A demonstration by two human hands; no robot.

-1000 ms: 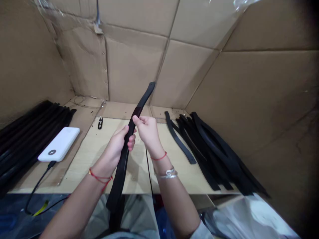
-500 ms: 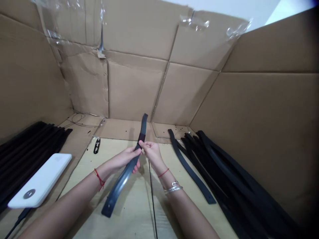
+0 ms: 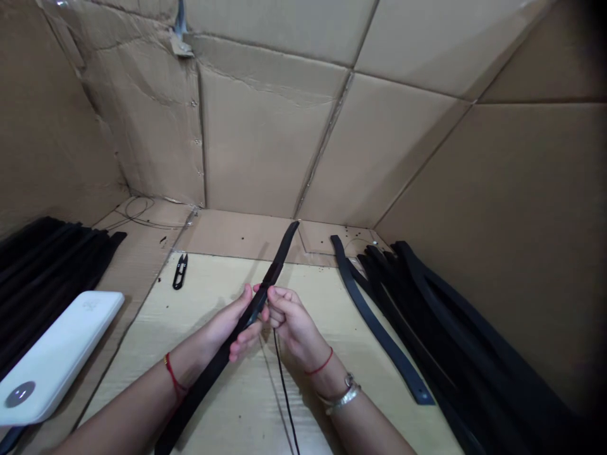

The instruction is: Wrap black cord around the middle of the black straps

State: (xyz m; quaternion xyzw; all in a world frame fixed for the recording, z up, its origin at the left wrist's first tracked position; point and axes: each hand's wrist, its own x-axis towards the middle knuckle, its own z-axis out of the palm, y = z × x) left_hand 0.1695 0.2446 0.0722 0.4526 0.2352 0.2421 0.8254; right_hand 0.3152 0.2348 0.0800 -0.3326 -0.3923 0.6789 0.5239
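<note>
A long black curved strip (image 3: 215, 366) slants across the middle, its far end pointing up and to the right. My left hand (image 3: 237, 322) closes round it from the left, thumb along one side and fingers beneath. A dark band of wound cord (image 3: 274, 273) circles the strip just above my hands. My right hand (image 3: 287, 316) is against the strip's right side, thumb and fingers pinched on a thin black cord (image 3: 281, 363). The cord hangs from that hand toward the bottom edge. My fingertips partly hide where cord and strip meet.
Thread snips (image 3: 180, 272) lie at the left of the pale board (image 3: 142, 354). A white power-bank-like device (image 3: 61, 360) sits beside a pile of black strips (image 3: 47, 265). More strips (image 3: 427, 316) lie on the right, one separate strip (image 3: 379, 328) nearer. Cardboard walls (image 3: 265, 139) enclose the space.
The strip has turned over to a darker side and come nearer, its lower end leaving the frame. Both hands have shifted slightly down; my left thumb has lifted. The view has tilted downward.
</note>
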